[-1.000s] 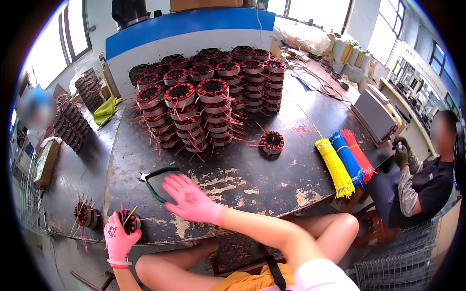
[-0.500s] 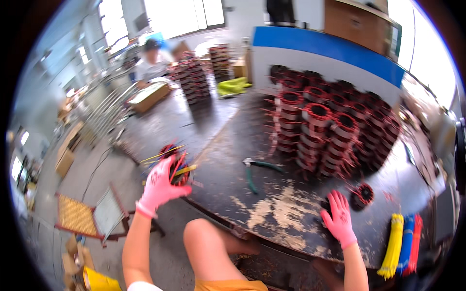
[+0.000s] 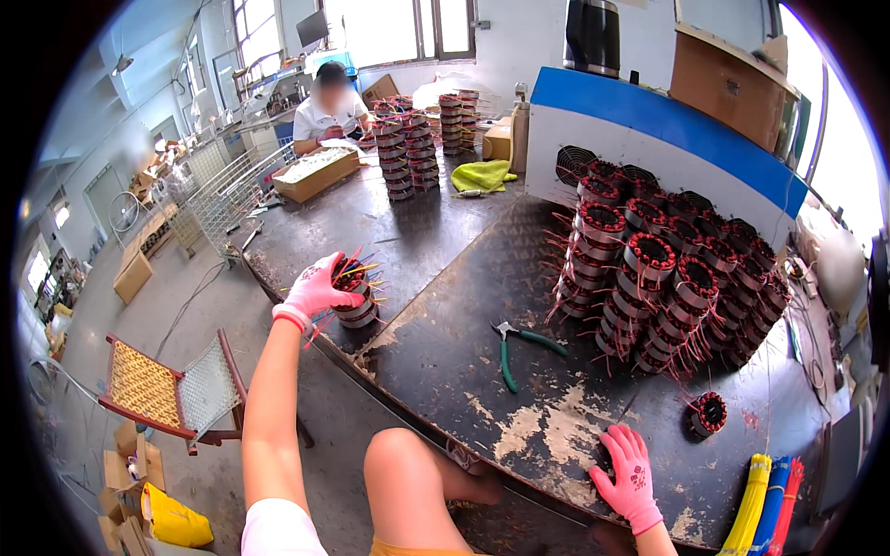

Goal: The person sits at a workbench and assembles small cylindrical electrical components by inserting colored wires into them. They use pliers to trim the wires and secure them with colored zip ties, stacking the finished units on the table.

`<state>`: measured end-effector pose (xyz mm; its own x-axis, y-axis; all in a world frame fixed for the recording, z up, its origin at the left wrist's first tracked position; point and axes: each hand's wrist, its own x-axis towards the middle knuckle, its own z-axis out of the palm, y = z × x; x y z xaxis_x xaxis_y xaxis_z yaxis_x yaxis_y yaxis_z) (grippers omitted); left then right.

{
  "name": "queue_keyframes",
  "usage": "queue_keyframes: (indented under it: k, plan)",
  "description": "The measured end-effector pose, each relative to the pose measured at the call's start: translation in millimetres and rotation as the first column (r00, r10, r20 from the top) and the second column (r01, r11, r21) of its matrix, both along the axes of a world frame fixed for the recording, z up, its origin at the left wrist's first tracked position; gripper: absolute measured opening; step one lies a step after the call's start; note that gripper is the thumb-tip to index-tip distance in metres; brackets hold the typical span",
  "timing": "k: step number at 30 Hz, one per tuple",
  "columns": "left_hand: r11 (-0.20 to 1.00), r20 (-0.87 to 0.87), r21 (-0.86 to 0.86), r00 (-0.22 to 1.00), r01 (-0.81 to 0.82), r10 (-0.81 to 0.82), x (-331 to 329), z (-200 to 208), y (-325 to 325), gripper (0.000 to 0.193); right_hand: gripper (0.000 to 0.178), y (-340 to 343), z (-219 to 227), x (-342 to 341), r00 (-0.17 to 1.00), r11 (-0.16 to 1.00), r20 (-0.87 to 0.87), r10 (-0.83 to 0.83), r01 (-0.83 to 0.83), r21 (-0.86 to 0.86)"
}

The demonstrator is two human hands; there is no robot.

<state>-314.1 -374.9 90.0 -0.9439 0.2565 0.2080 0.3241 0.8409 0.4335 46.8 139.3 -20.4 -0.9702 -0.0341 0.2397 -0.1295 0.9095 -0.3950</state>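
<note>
The left hand [image 3: 315,289] covers most of the wound coil [image 3: 355,301] in its grip. At the near right, the coloured tie bundles [image 3: 768,505] run off the rim. The far person's [image 3: 326,109] face is blurred.

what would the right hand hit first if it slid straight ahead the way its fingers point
Probably the lone red-wound stator, lying up and right of the right hand on the table; the worn tabletop between looks bare. The fingers may point slightly left of it, missing it.

A matt, scuffed dark metal table [image 3: 556,417] is seen centre frame, with green plastic-handled pliers [image 3: 515,345] and pink cloth gloves.
</note>
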Motion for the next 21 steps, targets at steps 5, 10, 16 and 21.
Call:
queue_keyframes:
  k: [5,10,16,21]
  plan:
    - [0.996,-0.026,-0.089,1.000,0.010,-0.013,5,2,11,0.104,0.060,0,0,1,1.000,1.000,-0.002,-0.004,0.004,0.004]
    - [0.997,-0.009,-0.076,1.000,0.027,-0.027,3,5,3,0.105,0.060,-2,-2,-1,1.000,1.000,-0.018,0.000,0.000,0.002]
    - [0.998,0.030,-0.055,0.999,0.033,-0.032,-4,-3,-9,0.112,0.057,-5,-3,-1,0.999,1.000,-0.053,0.003,-0.004,-0.006]
    - [1.000,0.003,0.007,1.000,0.015,-0.015,13,1,-2,0.104,0.052,30,13,8,0.962,0.977,-0.222,-0.161,0.187,0.102]
